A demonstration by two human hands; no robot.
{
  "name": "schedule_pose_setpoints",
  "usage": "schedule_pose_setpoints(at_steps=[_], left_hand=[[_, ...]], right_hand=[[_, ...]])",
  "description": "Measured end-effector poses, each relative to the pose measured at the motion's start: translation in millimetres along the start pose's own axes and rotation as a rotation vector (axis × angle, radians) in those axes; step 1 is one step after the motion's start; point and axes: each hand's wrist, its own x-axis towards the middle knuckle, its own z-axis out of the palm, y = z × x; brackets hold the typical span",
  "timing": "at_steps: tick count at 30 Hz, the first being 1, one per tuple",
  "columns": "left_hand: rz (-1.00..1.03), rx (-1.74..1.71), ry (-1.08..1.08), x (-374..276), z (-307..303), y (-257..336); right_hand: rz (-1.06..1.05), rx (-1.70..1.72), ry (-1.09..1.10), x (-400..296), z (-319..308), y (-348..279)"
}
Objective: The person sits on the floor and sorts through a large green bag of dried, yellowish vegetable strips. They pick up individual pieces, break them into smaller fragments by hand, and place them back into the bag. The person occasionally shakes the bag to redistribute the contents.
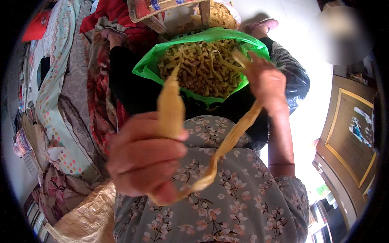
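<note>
My left hand, large and close to the camera, is closed on a tan, leaf-like dried strip that sticks up out of the fist. From below that fist a long, twisted tan strip runs up to my right hand, which grips it. Another pale strip end shows beyond the right fingers; blur hides its detail. Both hands are above my lap, the right one at the right edge of an open green plastic bag. Many short, knotted brown-tan pieces fill the bag.
A wooden stool stands beyond the bag, beside a container of tan strips. Red patterned blankets and a bed with a dotted sheet lie left. A crinkled tan sheet is at lower left, a wooden cabinet door right.
</note>
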Motion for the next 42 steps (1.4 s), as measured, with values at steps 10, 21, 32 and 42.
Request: schedule_pose_setpoints(at_steps=[10, 21, 32, 42], left_hand=[[0.057, -0.166, -0.15, 5, 62, -21], [-0.787, -0.255, 0.182, -77, 91, -83], [-0.82, 0.062, -0.169, -108, 100, -159], [-0.678, 0.654, -0.32, -117, 26, -186]], right_hand=[[-0.258, 1.031, -0.159, 31, 64, -92], [-0.142, 1.53, -0.024, 7, -38, -59], [-0.577, 1.836, 0.149, -3, -101, -57], [-0.462, 1.893, 0.28, -26, -137, 56]])
